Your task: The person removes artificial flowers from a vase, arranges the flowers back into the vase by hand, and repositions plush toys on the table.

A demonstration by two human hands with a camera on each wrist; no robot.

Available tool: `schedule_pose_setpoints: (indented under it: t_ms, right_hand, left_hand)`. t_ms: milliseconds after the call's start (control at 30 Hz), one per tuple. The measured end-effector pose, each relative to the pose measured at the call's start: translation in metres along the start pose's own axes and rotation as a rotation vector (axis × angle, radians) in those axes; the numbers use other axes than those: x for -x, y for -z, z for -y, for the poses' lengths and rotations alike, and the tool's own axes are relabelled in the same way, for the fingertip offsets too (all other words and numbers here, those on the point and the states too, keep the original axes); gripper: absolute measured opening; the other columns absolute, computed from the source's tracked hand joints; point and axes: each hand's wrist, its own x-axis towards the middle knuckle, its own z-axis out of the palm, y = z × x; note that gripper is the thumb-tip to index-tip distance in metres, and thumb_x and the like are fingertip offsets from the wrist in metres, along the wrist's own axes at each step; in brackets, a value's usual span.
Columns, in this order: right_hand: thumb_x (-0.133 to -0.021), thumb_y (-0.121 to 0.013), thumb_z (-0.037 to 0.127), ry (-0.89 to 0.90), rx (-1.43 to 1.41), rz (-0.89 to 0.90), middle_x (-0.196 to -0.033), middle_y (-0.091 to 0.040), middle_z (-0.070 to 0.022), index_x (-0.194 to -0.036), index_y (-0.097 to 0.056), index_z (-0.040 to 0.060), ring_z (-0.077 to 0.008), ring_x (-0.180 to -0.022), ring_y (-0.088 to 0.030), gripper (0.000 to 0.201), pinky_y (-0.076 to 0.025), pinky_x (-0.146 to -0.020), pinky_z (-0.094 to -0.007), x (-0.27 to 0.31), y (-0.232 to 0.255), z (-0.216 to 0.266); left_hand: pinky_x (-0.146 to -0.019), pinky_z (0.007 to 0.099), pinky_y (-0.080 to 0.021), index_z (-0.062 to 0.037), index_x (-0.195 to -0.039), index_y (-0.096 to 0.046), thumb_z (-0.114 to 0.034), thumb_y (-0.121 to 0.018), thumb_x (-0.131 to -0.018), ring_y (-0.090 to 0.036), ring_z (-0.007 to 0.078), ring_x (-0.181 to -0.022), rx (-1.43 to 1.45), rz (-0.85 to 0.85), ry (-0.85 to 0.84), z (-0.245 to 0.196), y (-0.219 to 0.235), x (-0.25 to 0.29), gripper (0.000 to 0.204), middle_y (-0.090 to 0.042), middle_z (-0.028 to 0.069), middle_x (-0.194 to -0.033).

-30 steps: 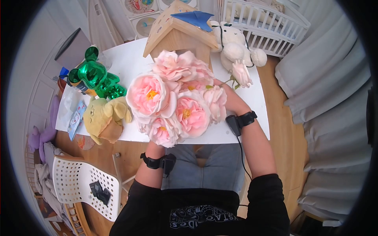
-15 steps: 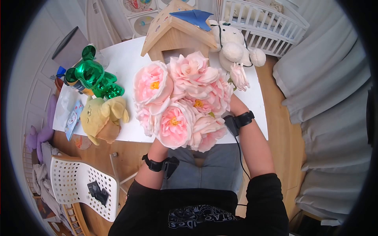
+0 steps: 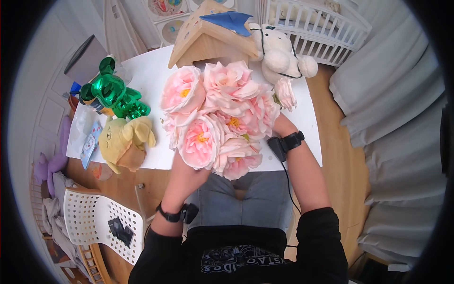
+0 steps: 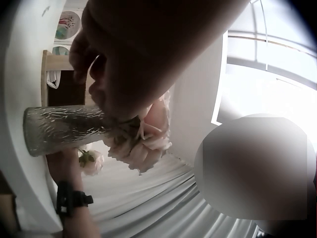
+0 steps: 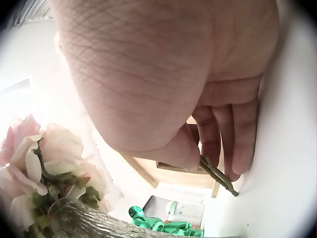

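Several large pink artificial roses (image 3: 201, 137) stand bunched in a textured clear glass vase (image 4: 64, 129) on the table. My left hand (image 3: 191, 174) is under the near side of the blooms. In the left wrist view its bent fingers (image 4: 81, 74) are up at the vase's mouth, beside the stems; I cannot tell whether they grip anything. To the right of the vase, my right hand (image 5: 168, 74) pinches a green stem (image 5: 218, 176) between thumb and fingers, low over the white tabletop. That stem belongs to a single pale pink rose (image 3: 285, 93), apart from the bunch.
Behind the flowers stands a wooden house (image 3: 213, 45) with blue folded paper on its roof. A white plush toy (image 3: 279, 52) sits at the back right. A shiny green bear figure (image 3: 111, 90) and a yellow plush (image 3: 123, 142) are at the left. A white chair (image 3: 101, 217) stands nearby.
The bunched roses have turned and shifted. My left hand has come out lower left of the blooms, its wrist moving left and down. The single rose has tilted more upright beside the bunch.
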Motion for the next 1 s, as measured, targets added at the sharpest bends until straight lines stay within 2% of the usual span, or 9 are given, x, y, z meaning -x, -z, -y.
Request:
schedule_pose_setpoints:
  t_ms: [67, 167, 233, 400, 500, 733, 833, 933, 1000]
  right_hand:
    - [-0.1, -0.077, 0.022, -0.014, 0.014, 0.014, -0.125, -0.077, -0.008, -0.134, -0.07, 0.004, -0.0166, -0.113, -0.07, 0.039, -0.054, -0.103, -0.0347, -0.002, 0.003, -0.001]
    - [-0.1, -0.076, 0.021, -0.023, 0.022, 0.024, -0.127, -0.076, -0.0082, -0.136, -0.068, 0.003, -0.0168, -0.115, -0.07, 0.041, -0.054, -0.104, -0.0346, -0.011, -0.002, -0.005]
    - [-0.1, -0.076, 0.021, -0.01, 0.031, 0.014, -0.127, -0.076, -0.0083, -0.136, -0.068, 0.0029, -0.017, -0.114, -0.07, 0.041, -0.054, -0.103, -0.0347, -0.013, -0.007, -0.011]
    - [-0.101, -0.076, 0.02, 0.072, 0.098, -0.037, -0.127, -0.075, -0.0086, -0.136, -0.067, 0.0028, -0.0174, -0.114, -0.07, 0.04, -0.055, -0.103, -0.0349, -0.01, -0.002, -0.025]
    - [-0.101, -0.076, 0.02, 0.125, 0.105, -0.086, -0.127, -0.075, -0.0087, -0.136, -0.067, 0.0027, -0.0176, -0.114, -0.07, 0.04, -0.055, -0.103, -0.035, -0.035, -0.003, -0.032]
    - [-0.101, -0.075, 0.019, 0.18, 0.078, -0.164, -0.127, -0.074, -0.009, -0.136, -0.066, 0.0025, -0.0181, -0.113, -0.07, 0.039, -0.055, -0.102, -0.0353, -0.026, 0.006, -0.053]
    - [-0.102, -0.075, 0.019, 0.22, 0.079, -0.212, -0.127, -0.074, -0.0092, -0.136, -0.065, 0.0025, -0.0184, -0.113, -0.069, 0.039, -0.055, -0.102, -0.0355, -0.016, 0.01, -0.062]
    - [-0.104, -0.072, 0.017, 0.309, 0.048, -0.315, -0.124, -0.072, -0.0098, -0.132, -0.063, 0.0029, -0.019, -0.11, -0.069, 0.033, -0.056, -0.099, -0.0357, -0.013, 0.009, -0.041]
    - [-0.109, -0.067, 0.015, 0.44, 0.02, -0.428, -0.119, -0.069, -0.0115, -0.125, -0.061, 0.0037, -0.02, -0.103, -0.067, 0.021, -0.057, -0.092, -0.0358, 0.005, 0.011, 0.026]
  left_hand:
    - [-0.079, 0.0377, -0.054, 0.0006, -0.114, -0.073, 0.001, -0.071, -0.085, -0.067, 0.0309, -0.086, 0.029, -0.232, 0.254, -0.024, 0.023, 0.006, 0.028, -0.07, 0.0146, -0.099]
    - [-0.074, 0.0374, -0.048, 0.0022, -0.099, -0.072, 0.005, -0.059, -0.08, -0.058, 0.0282, -0.076, -0.1, -0.629, -0.119, -0.04, 0.056, 0.005, 0.023, -0.061, 0.0146, -0.088]
    - [-0.084, 0.0424, -0.049, 0.0008, -0.105, -0.074, 0.001, -0.061, -0.079, -0.06, 0.0322, -0.085, -0.013, -0.632, -0.256, -0.063, 0.07, -0.012, 0.029, -0.063, 0.0155, -0.096]
    - [-0.099, 0.0461, -0.047, -0.0015, -0.12, -0.075, -0.015, -0.077, -0.079, -0.054, 0.0383, -0.118, -0.266, -0.372, -0.23, -0.084, 0.048, -0.063, 0.043, -0.06, 0.0195, -0.124]
    - [-0.101, 0.0481, -0.046, -0.0013, -0.118, -0.075, -0.02, -0.081, -0.079, -0.053, 0.0384, -0.121, -0.137, -0.516, -0.189, -0.066, 0.021, -0.049, 0.044, -0.058, 0.0202, -0.128]
    - [-0.101, 0.048, -0.044, -0.0046, -0.116, -0.074, -0.02, -0.083, -0.078, -0.046, 0.039, -0.125, -0.176, -0.555, -0.117, -0.059, 0.01, -0.037, 0.042, -0.044, 0.0246, -0.141]
    - [-0.1, 0.0462, -0.044, -0.0048, -0.115, -0.073, -0.019, -0.083, -0.077, -0.048, 0.0382, -0.122, -0.146, -0.612, -0.135, -0.06, 0.005, -0.04, 0.042, -0.048, 0.0208, -0.136]
    - [-0.101, 0.0452, -0.045, -0.0044, -0.113, -0.072, -0.017, -0.081, -0.077, -0.05, 0.0384, -0.121, -0.194, -0.607, -0.213, -0.056, 0.008, -0.046, 0.04, -0.055, 0.017, -0.132]
    - [-0.101, 0.0458, -0.046, -0.0046, -0.111, -0.07, -0.014, -0.078, -0.076, -0.05, 0.0379, -0.122, -0.201, -0.637, -0.23, -0.055, 0.006, -0.048, 0.037, -0.056, 0.0161, -0.13]
